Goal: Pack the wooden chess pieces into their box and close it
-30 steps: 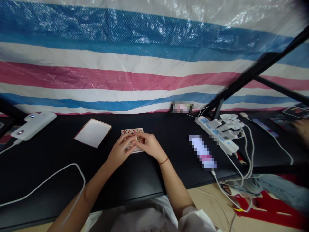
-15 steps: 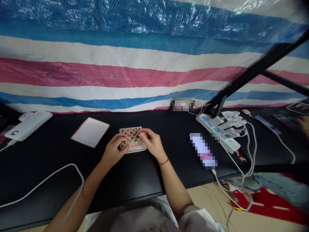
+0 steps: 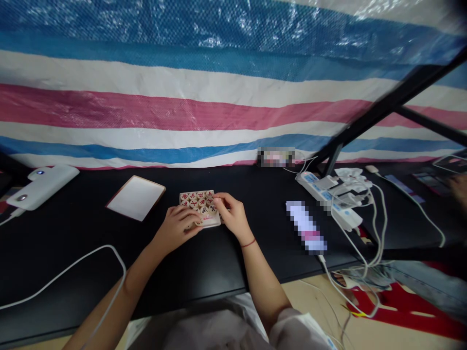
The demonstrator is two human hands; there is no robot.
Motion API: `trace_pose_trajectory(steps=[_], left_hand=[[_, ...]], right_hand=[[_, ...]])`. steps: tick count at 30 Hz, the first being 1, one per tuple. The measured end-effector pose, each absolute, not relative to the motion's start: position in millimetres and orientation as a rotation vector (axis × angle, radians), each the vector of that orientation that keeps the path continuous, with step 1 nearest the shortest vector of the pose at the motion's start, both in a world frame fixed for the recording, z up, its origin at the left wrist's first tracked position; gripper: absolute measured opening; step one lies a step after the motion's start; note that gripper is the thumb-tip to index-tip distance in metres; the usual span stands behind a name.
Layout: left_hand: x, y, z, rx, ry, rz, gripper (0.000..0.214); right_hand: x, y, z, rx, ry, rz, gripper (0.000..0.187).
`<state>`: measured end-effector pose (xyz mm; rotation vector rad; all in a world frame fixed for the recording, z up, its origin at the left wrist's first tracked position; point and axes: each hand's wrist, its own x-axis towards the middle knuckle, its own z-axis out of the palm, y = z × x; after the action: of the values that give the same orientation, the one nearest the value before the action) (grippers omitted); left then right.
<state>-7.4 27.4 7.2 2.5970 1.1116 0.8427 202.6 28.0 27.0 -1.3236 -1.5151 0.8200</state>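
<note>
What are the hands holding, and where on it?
Nothing is clearly lifted. The left hand and right hand have fingers against the sides of a cluster of round xiangqi pieces, but whether they're gripping cannot be told.

person's hands: 2, left hand (image 3: 177,227), right hand (image 3: 233,216)
other person's hand (image 3: 458,189): 1
xiangqi pieces (image 3: 199,200): over ten showing, exact count hidden by hands
pale tray (image 3: 213,223): 1
white board (image 3: 135,198): 1
power bank (image 3: 42,187): 1
power strip (image 3: 321,192): 1
pixelated objects (image 3: 305,227): 2
white cables (image 3: 379,228): several, tangled, can't count
</note>
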Motion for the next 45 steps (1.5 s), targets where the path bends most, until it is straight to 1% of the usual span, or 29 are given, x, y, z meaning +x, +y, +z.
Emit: trace_pose_trajectory(steps=[9,16,23,36,40,45], left_hand=[[-6.7,24.8,10.3,2.711,1.089,0.759,0.015],[-9.8,25.2,6.8,2.717,1.117,0.752,0.009],[-12.7,27.5,4.3,2.765,1.145,0.765,0.009],[-13.3,27.1,6.2,2.789,1.082,0.737,0.010],[-14.6,27.2,8.1,2.805,1.063,0.756,0.010],[-15.6,28.3,8.3,2.808,1.062,0.741,0.012]], right_hand=[[202.0,26.2,26.8,-1.297,-1.561,0.814,0.031],[196.0,23.5,28.0,-1.291,-1.646,0.840,0.033],[194.1,23.0,30.0,-1.287,-1.724,0.838,0.027],[195.9,23.1,31.4,-1.266,-1.763,0.813,0.026],[196.6,20.3,30.1,-1.262,-1.864,0.839,0.022],[195.3,13.0,29.4,-1.346,-2.064,0.690,0.023]])
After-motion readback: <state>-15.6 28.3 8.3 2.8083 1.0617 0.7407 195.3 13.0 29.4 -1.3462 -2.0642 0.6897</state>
